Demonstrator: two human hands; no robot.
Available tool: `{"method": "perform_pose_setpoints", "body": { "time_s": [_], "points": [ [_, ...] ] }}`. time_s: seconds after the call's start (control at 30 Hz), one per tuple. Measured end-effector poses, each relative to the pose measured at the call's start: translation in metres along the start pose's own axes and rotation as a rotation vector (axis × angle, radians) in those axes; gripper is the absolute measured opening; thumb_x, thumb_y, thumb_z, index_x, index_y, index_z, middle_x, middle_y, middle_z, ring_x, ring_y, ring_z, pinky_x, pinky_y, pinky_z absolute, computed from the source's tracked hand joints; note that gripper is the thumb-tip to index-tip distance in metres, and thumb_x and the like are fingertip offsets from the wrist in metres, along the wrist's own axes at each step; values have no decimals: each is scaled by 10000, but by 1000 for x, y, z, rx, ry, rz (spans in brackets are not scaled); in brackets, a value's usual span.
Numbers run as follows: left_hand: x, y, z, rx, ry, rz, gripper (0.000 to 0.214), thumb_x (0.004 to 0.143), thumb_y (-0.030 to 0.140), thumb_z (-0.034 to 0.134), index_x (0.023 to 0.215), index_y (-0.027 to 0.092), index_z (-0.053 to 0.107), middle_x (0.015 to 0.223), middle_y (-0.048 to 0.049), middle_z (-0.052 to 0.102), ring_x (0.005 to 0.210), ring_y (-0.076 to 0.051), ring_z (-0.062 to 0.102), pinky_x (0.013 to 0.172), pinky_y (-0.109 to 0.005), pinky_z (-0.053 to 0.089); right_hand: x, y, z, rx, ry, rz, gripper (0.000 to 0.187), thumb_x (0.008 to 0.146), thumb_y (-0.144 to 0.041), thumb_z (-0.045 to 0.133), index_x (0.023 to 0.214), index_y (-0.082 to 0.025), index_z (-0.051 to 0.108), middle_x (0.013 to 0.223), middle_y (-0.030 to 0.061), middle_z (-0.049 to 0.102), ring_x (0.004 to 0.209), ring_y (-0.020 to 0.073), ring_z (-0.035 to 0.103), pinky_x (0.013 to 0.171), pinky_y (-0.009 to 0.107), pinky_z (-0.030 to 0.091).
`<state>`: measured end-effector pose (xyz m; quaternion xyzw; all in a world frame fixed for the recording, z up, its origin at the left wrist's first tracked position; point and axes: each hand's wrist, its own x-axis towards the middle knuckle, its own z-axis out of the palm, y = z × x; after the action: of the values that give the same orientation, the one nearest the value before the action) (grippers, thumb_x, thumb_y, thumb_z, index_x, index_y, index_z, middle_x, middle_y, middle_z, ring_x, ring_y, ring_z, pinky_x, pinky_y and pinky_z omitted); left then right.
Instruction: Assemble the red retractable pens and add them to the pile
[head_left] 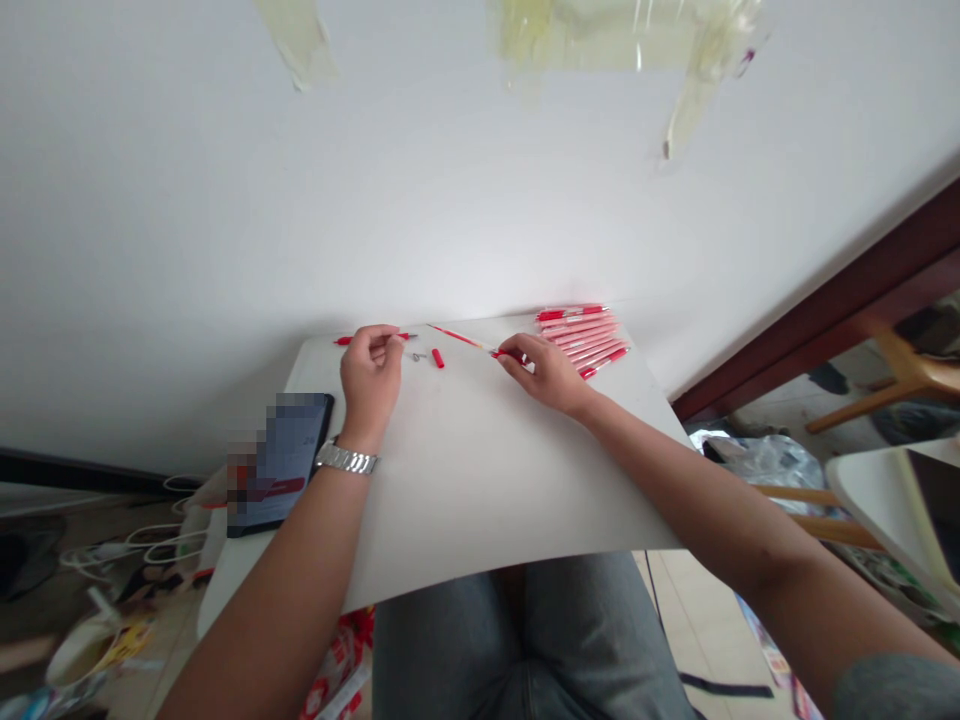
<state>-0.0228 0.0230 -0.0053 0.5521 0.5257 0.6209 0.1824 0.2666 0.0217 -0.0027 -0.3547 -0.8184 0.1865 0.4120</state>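
My left hand (373,375) is closed, fingertips curled together at the back of the white table (480,470). A slim red pen (343,341) shows on both sides of its fingers; whether they grip it or it lies behind them is unclear. My right hand (544,370) is closed around a thin red pen refill (457,337), which points left toward the wall. Between my hands lie a short red pen grip (438,358) and a small metal spring (417,357). To the right of my right hand is a row of several red pens (581,328).
A dark tablet or phone (289,460), partly pixelated, lies at the table's left edge. The white wall (450,200) rises directly behind the table. Cables (165,535) and clutter cover the floor at left; plastic bags (765,465) and a white chair or stand (877,490) are at right.
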Motion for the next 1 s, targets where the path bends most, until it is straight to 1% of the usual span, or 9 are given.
{"method": "perform_pose_setpoints", "body": {
  "time_s": [0.17,0.33,0.4,0.53,0.67,0.87,1.0],
  "points": [
    [-1,-3,-2,155,-70,56,106,896,224,719,998,214,748,986,-62,743,891,-209,679,918,-348,571,0,0,0,-3,5,-5,232,1090,-413,555,1035,-213,660,925,52,727,805,186,636,761,328,479],
    [-4,-6,-4,410,-174,128,152,921,254,689,1061,206,725,1077,-86,720,935,-237,666,987,-434,567,0,0,0,-6,-8,11,286,1095,-455,536,1042,-207,668,928,60,733,799,186,632,763,331,484],
    [-4,-8,-5,466,-212,149,168,923,264,690,1077,205,722,1105,-97,711,961,-252,670,1008,-458,567,0,0,0,-7,-8,15,298,1094,-467,534,1038,-207,669,923,61,733,791,186,629,760,331,485],
    [-3,-14,-4,499,-269,175,179,914,270,697,1076,206,736,1110,-119,697,1030,-297,669,1044,-507,552,0,0,0,-11,0,5,289,1093,-460,539,1029,-209,667,917,58,729,788,185,628,759,330,485],
    [-2,-18,-2,537,-273,190,168,908,276,696,1056,225,754,1071,-117,696,1099,-332,641,1083,-541,512,0,0,0,-8,-8,14,284,1093,-458,539,1040,-211,668,923,58,730,792,185,629,757,329,485],
    [-2,-20,1,537,-282,222,101,915,272,682,981,233,748,1029,-110,698,1093,-337,623,1082,-551,484,0,0,0,-2,0,-4,242,1086,-409,557,1029,-202,668,909,52,726,780,176,631,743,317,480],
    [-1,-19,0,532,-302,231,89,927,254,660,959,232,739,1026,-107,696,1081,-330,618,1059,-539,491,0,0,0,-8,-1,-8,223,1082,-393,565,1028,-203,669,904,49,726,778,175,629,742,316,479]
  ]
}}
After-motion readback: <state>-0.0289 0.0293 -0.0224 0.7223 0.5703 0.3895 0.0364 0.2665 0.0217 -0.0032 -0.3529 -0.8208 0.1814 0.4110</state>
